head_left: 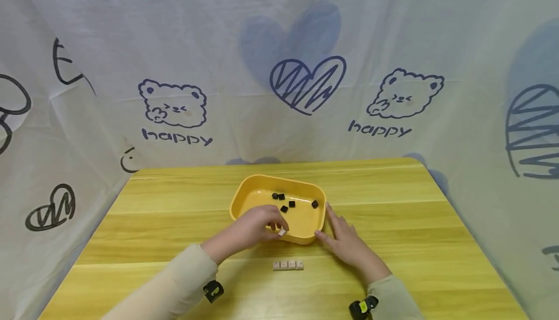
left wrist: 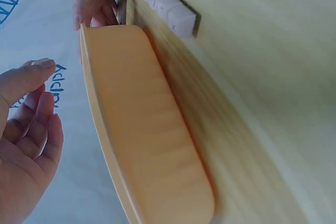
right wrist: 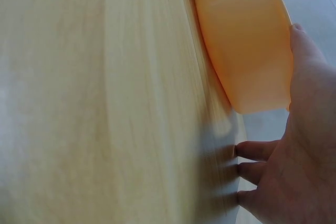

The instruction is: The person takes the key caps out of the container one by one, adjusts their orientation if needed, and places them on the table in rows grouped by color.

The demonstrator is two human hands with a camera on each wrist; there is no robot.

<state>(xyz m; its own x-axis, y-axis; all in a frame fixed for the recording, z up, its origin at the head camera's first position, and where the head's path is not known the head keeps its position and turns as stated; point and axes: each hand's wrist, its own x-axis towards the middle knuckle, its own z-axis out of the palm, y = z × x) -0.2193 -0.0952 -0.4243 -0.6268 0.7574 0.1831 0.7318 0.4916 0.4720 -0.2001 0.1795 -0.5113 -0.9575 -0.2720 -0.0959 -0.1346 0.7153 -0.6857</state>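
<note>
A yellow plastic basin [head_left: 311, 220] stands on the table with several small black keycaps [head_left: 292, 204] lying inside. My left hand [head_left: 257, 222] is over the basin's near rim and pinches a small white keycap [head_left: 282, 232] between thumb and fingers; in the left wrist view the keycap is hidden behind the fingers. Several white keycaps [head_left: 288, 265] form a short row on the table in front of the basin. My right hand [head_left: 347, 245] is at the basin's right end, its thumb [right wrist: 304, 43] against the rim and other fingers stretched out, tips at the tabletop.
The wood-grain table [head_left: 174, 199] reaches back to a pale cloth [head_left: 244, 131] printed with hearts and bears, which also hangs at both sides. Black wrist straps [head_left: 213, 291] sit on both sleeves.
</note>
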